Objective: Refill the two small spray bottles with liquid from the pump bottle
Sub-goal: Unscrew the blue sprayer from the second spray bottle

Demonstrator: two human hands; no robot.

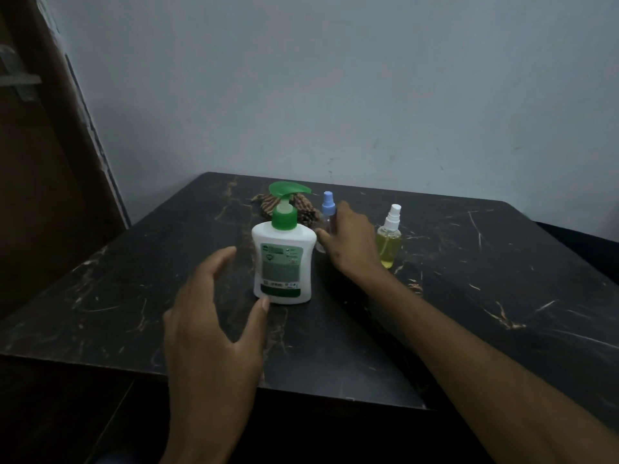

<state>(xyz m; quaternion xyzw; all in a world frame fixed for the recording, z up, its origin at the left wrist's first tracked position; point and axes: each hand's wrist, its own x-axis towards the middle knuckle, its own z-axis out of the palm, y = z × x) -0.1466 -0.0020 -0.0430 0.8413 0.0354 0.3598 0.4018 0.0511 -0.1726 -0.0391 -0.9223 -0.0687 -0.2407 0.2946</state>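
Observation:
A white pump bottle (pixel 283 262) with a green pump head stands upright at the middle of the dark marble table (pixel 469 313). My left hand (pixel 214 329) hovers just left of it, fingers spread, thumb tip near its base. Behind and to the right stands a clear spray bottle with a blue cap (pixel 327 209). My right hand (pixel 348 239) reaches around it, with the thumb on its left side and the fingers on its right; much of its body is hidden. Further right stands a spray bottle with a white cap (pixel 389 241), holding yellow liquid.
A brown patterned cloth bundle (pixel 303 209) lies behind the pump bottle. A pale wall runs along the table's far edge. A brown door (pixel 37 195) is at the left. The table's near edge runs below my left hand.

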